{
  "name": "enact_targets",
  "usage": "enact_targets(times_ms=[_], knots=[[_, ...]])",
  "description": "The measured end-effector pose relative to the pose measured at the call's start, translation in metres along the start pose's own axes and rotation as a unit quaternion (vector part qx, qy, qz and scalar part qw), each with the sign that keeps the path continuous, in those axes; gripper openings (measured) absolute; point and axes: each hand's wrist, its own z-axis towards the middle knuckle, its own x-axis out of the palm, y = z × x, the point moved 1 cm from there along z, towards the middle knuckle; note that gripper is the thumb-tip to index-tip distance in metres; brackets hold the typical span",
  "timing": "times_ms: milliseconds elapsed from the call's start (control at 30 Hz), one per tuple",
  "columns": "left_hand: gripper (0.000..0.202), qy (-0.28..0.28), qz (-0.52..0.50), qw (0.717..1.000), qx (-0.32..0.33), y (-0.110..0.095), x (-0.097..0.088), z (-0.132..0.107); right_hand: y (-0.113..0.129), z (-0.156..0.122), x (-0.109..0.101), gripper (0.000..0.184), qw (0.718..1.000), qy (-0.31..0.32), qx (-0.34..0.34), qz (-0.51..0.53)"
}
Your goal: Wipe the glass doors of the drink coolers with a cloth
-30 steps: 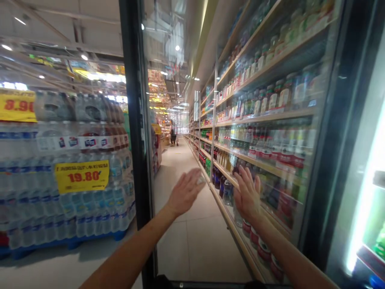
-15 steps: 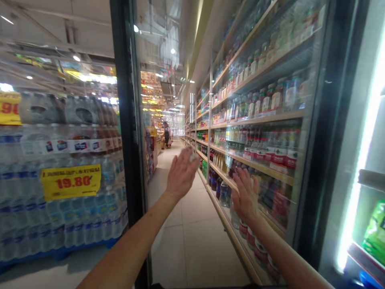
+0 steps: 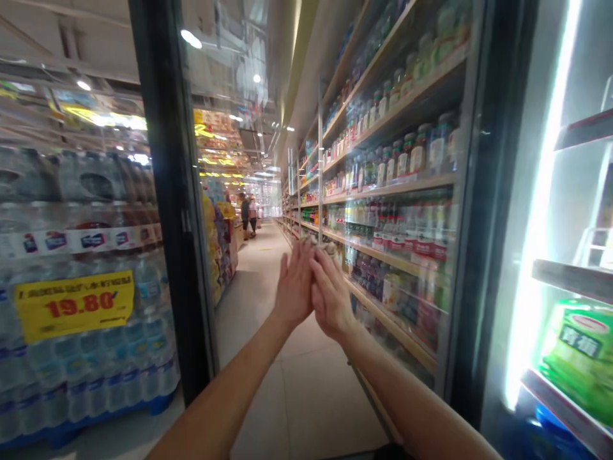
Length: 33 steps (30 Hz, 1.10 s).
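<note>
My left hand (image 3: 294, 287) and my right hand (image 3: 329, 295) are raised in front of me, palms pressed together with the fingers stretched out. Neither holds anything. They hover before an open glass cooler door (image 3: 239, 160) with a black frame (image 3: 167, 211). Through the glass I see the shop aisle and shelves of bottled drinks (image 3: 397, 166).
Stacked water bottle packs (image 3: 96, 306) with a yellow 19.80 price sign (image 3: 74, 303) stand at the left. A lit cooler interior with a green package (image 3: 582, 358) is at the right. People (image 3: 248, 214) stand far down the aisle.
My hands were apart and have come together, palm against palm. The view has swung right, showing more of the lit cooler interior.
</note>
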Motion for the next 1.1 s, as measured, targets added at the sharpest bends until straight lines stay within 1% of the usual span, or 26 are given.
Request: enact_targets(times_ms=[100,133,167,200,233,267,333,367,400,433,467,500,533,600,633,667,700,733,767,833,867,900,933,967,1033,1100], knots=[[0.078,0.004,0.016,0.999,-0.038,0.026,-0.015,-0.030,0.006,0.008,0.027,0.045,0.995,-0.001,0.028,-0.100],[0.082,0.005,0.027,0.998,-0.053,0.033,-0.019,-0.039,0.003,0.007,0.031,0.043,0.991,0.007,0.020,-0.132],[0.085,0.007,0.037,0.997,-0.066,0.038,-0.022,-0.045,-0.004,0.004,0.030,0.042,0.987,0.019,0.006,-0.159],[0.084,0.010,0.044,0.996,-0.074,0.040,-0.024,-0.050,-0.014,0.000,0.023,0.041,0.983,0.027,-0.006,-0.179],[0.083,0.014,0.048,0.996,-0.077,0.041,-0.025,-0.052,-0.028,-0.007,0.011,0.042,0.980,0.027,-0.009,-0.196],[0.082,0.017,0.050,0.995,-0.079,0.040,-0.025,-0.053,-0.045,-0.014,-0.005,0.044,0.977,0.019,-0.001,-0.211],[0.080,0.022,0.050,0.995,-0.081,0.035,-0.023,-0.051,-0.083,-0.028,-0.043,0.046,0.965,-0.029,0.078,-0.249],[0.080,0.023,0.050,0.995,-0.082,0.032,-0.022,-0.050,-0.098,-0.033,-0.060,0.046,0.955,-0.067,0.121,-0.264],[0.080,0.022,0.052,0.995,-0.086,0.030,-0.021,-0.049,-0.107,-0.038,-0.072,0.046,0.942,-0.113,0.158,-0.273],[0.079,0.021,0.052,0.994,-0.091,0.028,-0.020,-0.048,-0.110,-0.041,-0.077,0.046,0.934,-0.139,0.181,-0.274],[0.079,0.019,0.052,0.994,-0.096,0.027,-0.020,-0.047,-0.105,-0.043,-0.075,0.045,0.933,-0.151,0.186,-0.267],[0.078,0.019,0.051,0.993,-0.101,0.027,-0.020,-0.047,-0.094,-0.045,-0.066,0.044,0.941,-0.144,0.173,-0.253],[0.078,0.020,0.049,0.993,-0.106,0.027,-0.020,-0.047,-0.078,-0.046,-0.053,0.043,0.955,-0.114,0.143,-0.234],[0.076,0.024,0.046,0.993,-0.108,0.028,-0.022,-0.049,-0.043,-0.049,-0.023,0.041,0.979,-0.031,0.055,-0.192],[0.075,0.026,0.046,0.993,-0.108,0.028,-0.022,-0.050,-0.030,-0.052,-0.012,0.040,0.983,0.007,0.019,-0.180],[0.074,0.027,0.046,0.993,-0.107,0.028,-0.023,-0.051,-0.023,-0.056,-0.007,0.040,0.984,0.033,-0.006,-0.176],[0.073,0.026,0.049,0.993,-0.106,0.027,-0.023,-0.053,-0.023,-0.061,-0.008,0.041,0.982,0.048,-0.019,-0.181],[0.073,0.025,0.051,0.993,-0.106,0.026,-0.023,-0.054,-0.029,-0.067,-0.015,0.043,0.980,0.045,-0.018,-0.194],[0.072,0.024,0.052,0.993,-0.107,0.025,-0.022,-0.055,-0.039,-0.073,-0.026,0.046,0.977,0.029,-0.005,-0.211],[0.070,0.026,0.054,0.992,-0.115,0.021,-0.020,-0.056,-0.065,-0.082,-0.050,0.052,0.968,-0.022,0.046,-0.244],[0.070,0.026,0.055,0.991,-0.120,0.019,-0.019,-0.057,-0.074,-0.084,-0.058,0.054,0.963,-0.048,0.074,-0.255],[0.069,0.026,0.055,0.990,-0.125,0.017,-0.018,-0.057,-0.078,-0.085,-0.062,0.056,0.959,-0.067,0.098,-0.258],[0.069,0.025,0.055,0.990,-0.130,0.016,-0.017,-0.057,-0.075,-0.085,-0.060,0.057,0.958,-0.074,0.112,-0.252],[0.069,0.024,0.054,0.989,-0.133,0.015,-0.017,-0.058,-0.067,-0.085,-0.053,0.058,0.963,-0.065,0.111,-0.238],[0.067,0.020,0.049,0.990,-0.129,0.015,-0.018,-0.061,-0.041,-0.084,-0.031,0.061,0.978,-0.008,0.064,-0.199],[0.066,0.023,0.041,0.992,-0.117,0.014,-0.020,-0.068,-0.019,-0.087,-0.013,0.061,0.983,0.065,-0.005,-0.170]])
